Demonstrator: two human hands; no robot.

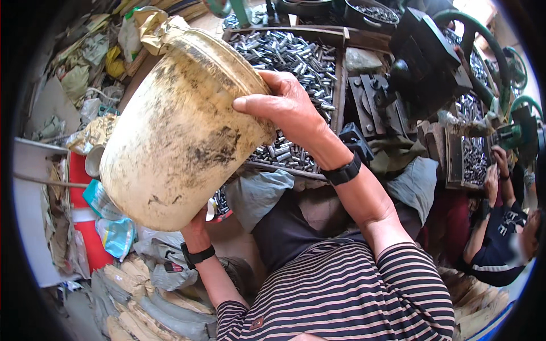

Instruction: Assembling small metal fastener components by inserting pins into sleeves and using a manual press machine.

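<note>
A stained, off-white plastic bucket [176, 131] is raised in front of me, tilted with its rim toward the upper right. My right hand [287, 108] grips it near the rim, thumb on the outer wall. Low on the bucket, my left hand [197, 230] supports it from beneath; its fingers are hidden behind the bucket. Beyond the rim lies a wooden tray [343, 85] heaped with short, shiny metal cylinders [284, 57]. The bucket's inside cannot be seen.
To the right stands a dark machine [429, 57] with a green handwheel [483, 34]. Another person [500, 238] works at a second metal-filled box [475, 153]. Sacks and rags [79, 79] pile up at left. A pot [372, 17] of metal pieces stands at the back.
</note>
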